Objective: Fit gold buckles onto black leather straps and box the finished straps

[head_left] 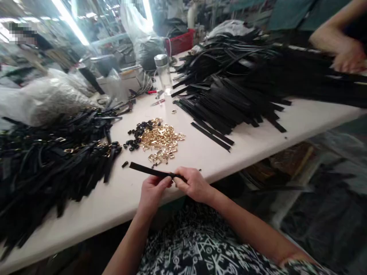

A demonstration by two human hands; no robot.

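A flat black strap (146, 169) is stretched between my two hands above the table's front edge. My left hand (153, 191) pinches it from below, thumb on top, with the free end sticking out to the left. Close beside it, my right hand (193, 183) is closed round the strap's other part. Whether a small buckle sits between my fingers is hidden. Just beyond my hands lies a heap of gold-coloured buckles (160, 137), with small black loops (137, 133) along its left side. One loose black loop (125, 164) rests near the strap's free end.
Black straps with gold fittings (71, 160) are piled at the left. A large pile of black straps (223, 95) covers the right side. Behind stand a glass bottle (164, 74) and a red basket (182, 41). Another person's hand (349, 57) is at the far right.
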